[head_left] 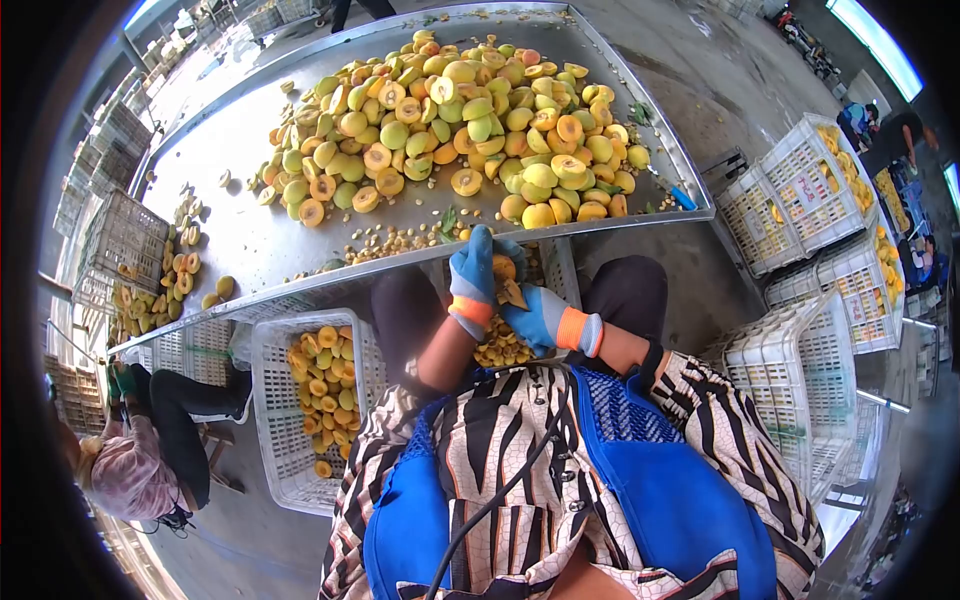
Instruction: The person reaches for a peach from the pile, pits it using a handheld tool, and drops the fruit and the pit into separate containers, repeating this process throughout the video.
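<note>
Both my hands wear blue gloves with orange cuffs and meet just below the near edge of the metal table (250, 240). My left hand (472, 275) is closed around a yellow-orange fruit (504, 267). My right hand (538, 316) touches the same fruit from below, pinching a brownish piece (515, 294) at it. A large pile of yellow and green fruit (470, 120), whole and halved, lies on the table right beyond my hands. A white crate (500, 346) with halved fruit shows under my hands, between my knees.
A white crate (275, 400) of fruit halves stands on the floor to my left. Loose pits (400, 240) lie along the table edge, and a blue-handled tool (683, 197) sits at its right corner. Another person (150, 440) sits at lower left. Stacked white crates (800, 200) stand at right.
</note>
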A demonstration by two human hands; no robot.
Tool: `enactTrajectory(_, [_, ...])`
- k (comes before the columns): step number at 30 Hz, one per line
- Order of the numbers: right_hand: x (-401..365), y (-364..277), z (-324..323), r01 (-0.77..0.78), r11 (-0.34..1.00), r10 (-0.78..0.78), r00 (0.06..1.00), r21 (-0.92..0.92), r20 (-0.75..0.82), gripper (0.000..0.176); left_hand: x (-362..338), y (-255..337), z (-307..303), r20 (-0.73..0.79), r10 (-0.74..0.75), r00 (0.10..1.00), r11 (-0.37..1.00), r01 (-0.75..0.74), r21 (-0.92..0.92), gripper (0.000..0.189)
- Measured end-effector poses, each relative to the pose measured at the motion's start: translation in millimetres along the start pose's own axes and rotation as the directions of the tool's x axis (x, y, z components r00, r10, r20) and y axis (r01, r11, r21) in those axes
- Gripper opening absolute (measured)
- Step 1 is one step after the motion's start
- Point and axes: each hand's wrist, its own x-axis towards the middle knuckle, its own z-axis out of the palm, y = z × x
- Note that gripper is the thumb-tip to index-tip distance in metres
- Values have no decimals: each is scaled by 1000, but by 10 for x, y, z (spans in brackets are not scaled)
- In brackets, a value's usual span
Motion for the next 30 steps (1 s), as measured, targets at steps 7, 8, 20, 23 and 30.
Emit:
enactTrajectory(7, [-144,-295,-113,-181,966,157,978,183,139,22,-11,93,40,67,72,995,997,-72,-1,52])
enactTrajectory(8, [-188,-315,-141,-208,952,167,968,223,189,23,35,49,-4,142,35,989,997,-24,-78,50])
enactTrajectory(20, [-169,-64,-126,-104,971,79,989,215,124,19,130,-59,31,357,-249,900,823,391,-413,46])
enactTrajectory(23, [10,331,-88,293,956,-292,954,-3,-59,18,156,-90,9,360,-252,898,823,395,-409,45])
enactTrajectory(30, [-203,340,21,592,667,-701,704,-452,-111,24,216,146,-276,48,-198,979,764,184,-618,28])
